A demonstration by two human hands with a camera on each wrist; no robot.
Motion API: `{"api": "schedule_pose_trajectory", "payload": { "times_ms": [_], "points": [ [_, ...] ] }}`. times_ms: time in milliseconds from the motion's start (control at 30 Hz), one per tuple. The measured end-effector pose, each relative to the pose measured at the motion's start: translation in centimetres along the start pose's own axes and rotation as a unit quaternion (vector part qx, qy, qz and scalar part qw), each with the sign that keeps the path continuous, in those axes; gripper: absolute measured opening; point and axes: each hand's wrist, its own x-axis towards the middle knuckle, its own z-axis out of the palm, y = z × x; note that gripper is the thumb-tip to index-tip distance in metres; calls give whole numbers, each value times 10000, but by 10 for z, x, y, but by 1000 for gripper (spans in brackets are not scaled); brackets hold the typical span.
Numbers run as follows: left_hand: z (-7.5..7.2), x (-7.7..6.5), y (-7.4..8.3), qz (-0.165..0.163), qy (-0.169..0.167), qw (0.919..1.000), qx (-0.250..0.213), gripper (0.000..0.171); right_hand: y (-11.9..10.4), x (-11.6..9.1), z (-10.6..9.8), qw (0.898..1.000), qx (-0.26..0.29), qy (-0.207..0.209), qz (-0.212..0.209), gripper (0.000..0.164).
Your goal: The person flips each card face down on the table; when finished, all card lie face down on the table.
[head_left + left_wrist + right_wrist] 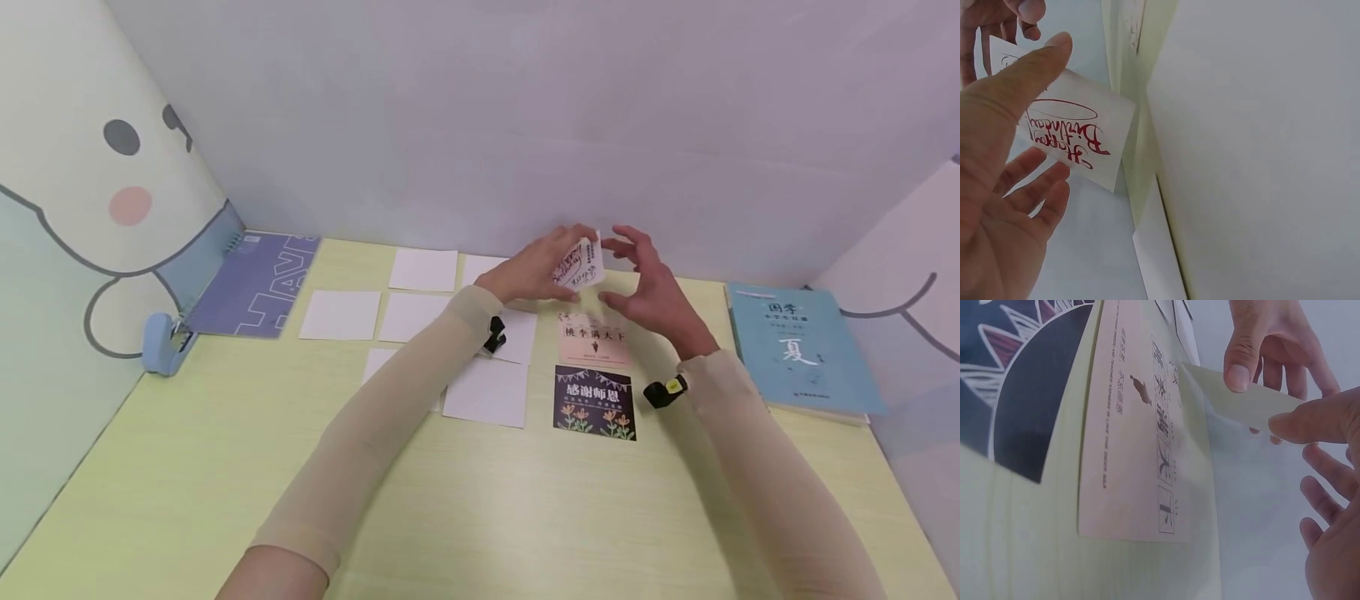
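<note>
In the head view my left hand pinches a white card and holds it tilted up near the back wall. Red lettering reading "Happy Birthday" shows on it in the left wrist view, with the thumb across its face and fingers behind. My right hand is beside the card's right edge, thumb and fingers spread apart. Its thumb overlaps the card's plain side in the right wrist view. Just below the hands lie a pink card with Chinese characters and a black card with flowers.
Several white cards lie blank side up in rows, partly under my left forearm. At the far left are a purple notebook and a light blue gadget. A blue book lies at the right. The wall rises behind.
</note>
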Motion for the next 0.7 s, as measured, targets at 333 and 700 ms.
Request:
{"api": "schedule_pose_trajectory", "payload": {
  "times_ms": [333,700],
  "points": [
    [-7,6,13,40,909,9844,-1506,80,-1,-2,-7,9952,221,-603,744,81],
    [-21,-7,2,-59,953,9796,-1767,65,9,4,-11,9915,466,-1072,566,58]
  ]
}}
